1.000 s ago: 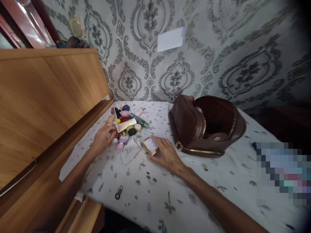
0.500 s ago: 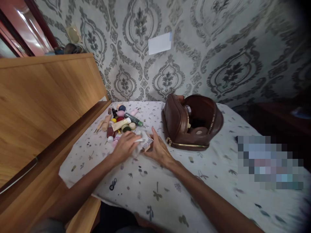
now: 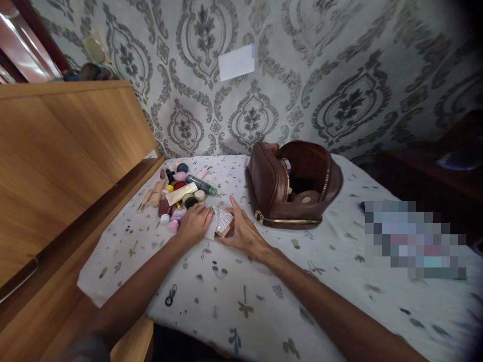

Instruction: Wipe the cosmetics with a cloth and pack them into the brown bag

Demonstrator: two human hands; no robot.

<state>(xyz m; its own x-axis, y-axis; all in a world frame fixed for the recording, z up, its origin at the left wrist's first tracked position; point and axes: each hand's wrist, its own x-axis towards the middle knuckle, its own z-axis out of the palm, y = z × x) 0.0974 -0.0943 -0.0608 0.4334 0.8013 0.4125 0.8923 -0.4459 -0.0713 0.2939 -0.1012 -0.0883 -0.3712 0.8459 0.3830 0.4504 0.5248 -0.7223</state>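
My right hand (image 3: 245, 231) is closed around a small glittery silver case (image 3: 224, 221) with gold-toned edges, thumb raised on its far side. My left hand (image 3: 194, 223) is at the case's left side, its fingers bent over a thin white wipe (image 3: 214, 213) that lies against the case. Most of the wipe is hidden under those fingers. Just beyond my left hand lies a pile of cosmetics: a cream tube (image 3: 181, 194), a dark green tube (image 3: 201, 184), a dark red bottle (image 3: 165, 205) with a white cap, and a round jar (image 3: 189, 200).
A brown leather bag (image 3: 294, 188) stands unzipped at the right of the pile, with a few items inside. Patterned white cloth (image 3: 241, 301) covers the table. A wooden panel (image 3: 75, 136) rises on the left. Something blurred out (image 3: 415, 239) lies at the far right.
The white wipe, earlier bunched and showing above the case, is now mostly beneath my left hand. More of the glittery face shows. The whole view has shifted slightly.
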